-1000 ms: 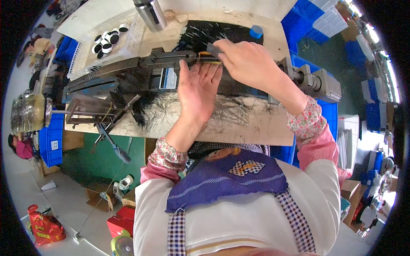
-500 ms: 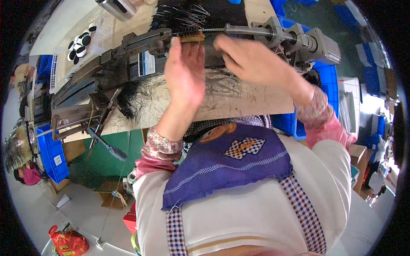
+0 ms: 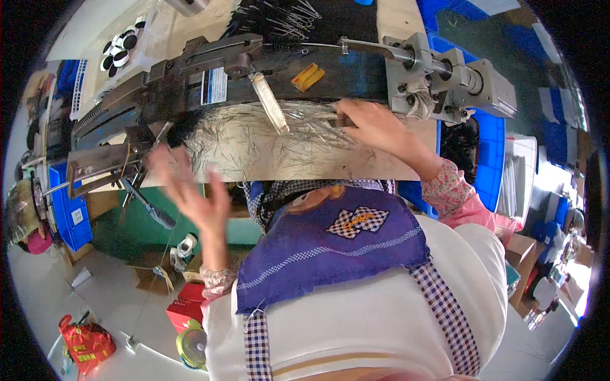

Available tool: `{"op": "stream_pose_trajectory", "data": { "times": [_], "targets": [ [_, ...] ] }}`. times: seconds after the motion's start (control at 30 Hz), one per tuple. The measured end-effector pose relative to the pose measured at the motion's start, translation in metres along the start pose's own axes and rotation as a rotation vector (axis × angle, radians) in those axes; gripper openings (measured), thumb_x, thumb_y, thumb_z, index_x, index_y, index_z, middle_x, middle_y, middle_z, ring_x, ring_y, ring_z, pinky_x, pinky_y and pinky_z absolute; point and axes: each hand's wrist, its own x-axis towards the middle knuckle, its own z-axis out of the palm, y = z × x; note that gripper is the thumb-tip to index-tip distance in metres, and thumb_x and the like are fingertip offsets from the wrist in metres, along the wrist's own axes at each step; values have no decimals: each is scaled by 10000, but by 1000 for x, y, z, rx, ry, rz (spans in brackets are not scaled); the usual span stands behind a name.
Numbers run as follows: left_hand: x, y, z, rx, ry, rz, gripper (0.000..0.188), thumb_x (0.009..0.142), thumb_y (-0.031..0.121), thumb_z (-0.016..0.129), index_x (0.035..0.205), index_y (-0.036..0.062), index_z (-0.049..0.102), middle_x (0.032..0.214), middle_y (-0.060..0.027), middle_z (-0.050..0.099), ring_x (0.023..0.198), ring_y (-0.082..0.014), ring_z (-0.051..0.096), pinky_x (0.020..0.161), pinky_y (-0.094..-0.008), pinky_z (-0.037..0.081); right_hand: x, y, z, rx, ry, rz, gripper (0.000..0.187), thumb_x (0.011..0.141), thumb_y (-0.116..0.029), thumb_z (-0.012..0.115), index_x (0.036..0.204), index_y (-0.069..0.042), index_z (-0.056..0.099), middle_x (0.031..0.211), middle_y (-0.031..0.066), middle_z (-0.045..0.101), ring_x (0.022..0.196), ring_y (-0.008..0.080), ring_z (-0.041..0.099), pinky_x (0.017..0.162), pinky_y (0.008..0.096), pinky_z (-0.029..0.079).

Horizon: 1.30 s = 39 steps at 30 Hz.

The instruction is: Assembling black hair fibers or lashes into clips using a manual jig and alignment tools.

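My left hand (image 3: 194,193) is over the table's front left edge, fingers apart and blurred, with nothing seen in it. It is near a metal frame and a grey-handled lever (image 3: 149,206). My right hand (image 3: 378,130) rests low over a pile of thin metal wire pieces (image 3: 311,124) on the table. Its fingers are bent together; whatever they hold is hidden. Behind it, a yellow block (image 3: 308,77) lies on the machine's dark bed. A twisted wire (image 3: 302,45) spans the machine (image 3: 222,54) to the spindle (image 3: 397,54). A pale handle (image 3: 270,105) sticks out toward me.
Black bristles and loose hairs (image 3: 235,136) litter the wooden board. Looped wire pins (image 3: 295,22) lie on a dark cloth at the back. A white basket (image 3: 143,47) with black-and-white round caps stands back left, blue crates (image 3: 489,133) at right.
My left hand has left the brush wire and swung down to the left. My right hand has dropped to the wire pieces. The yellow block now lies uncovered, and the bristly brush is gone from the machine.
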Motion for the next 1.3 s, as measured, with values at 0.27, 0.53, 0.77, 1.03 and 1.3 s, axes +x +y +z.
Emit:
{"op": "stream_pose_trajectory", "data": {
  "times": [0.27,0.53,0.77,1.03,1.3],
  "targets": [
    [-101,-191,-91,462,-62,-925,792,831,263,654,1468,96,215,1201,-245,579,985,-378,634,808,-521,504,-7,-10,-15,209,97,-27,201,794,-110,616,962,-47,526,903,162,620,883,351,617,743,430,495],
    [-38,-62,-13,528,71,-294,658,878,208,620,1417,-3,308,1365,-226,449,1279,-347,433,1064,-463,323,-27,-34,-59,202,446,-38,205,779,-4,603,978,-28,559,858,136,621,808,306,644,716,357,499],
    [86,111,-7,-872,-23,134,469,882,203,608,1279,-13,482,1228,-192,565,1172,-276,516,1008,-374,381,-19,-118,-125,152,427,-311,107,854,-20,620,950,-17,573,744,59,573,645,118,552,598,252,451],
    [44,47,26,-1053,-294,-425,226,1015,156,368,1011,4,536,864,-54,562,728,-73,523,597,-228,443,26,-38,-124,-272,575,-415,131,845,-61,615,971,-26,602,829,87,610,778,253,621,711,326,492],
    [82,117,14,-1870,-465,-818,221,989,273,462,895,81,519,775,-1,491,488,-63,318,415,-215,247,67,-31,-89,-421,453,-476,230,734,-39,616,963,-59,616,857,77,582,868,265,596,746,366,500]
  ]
}}
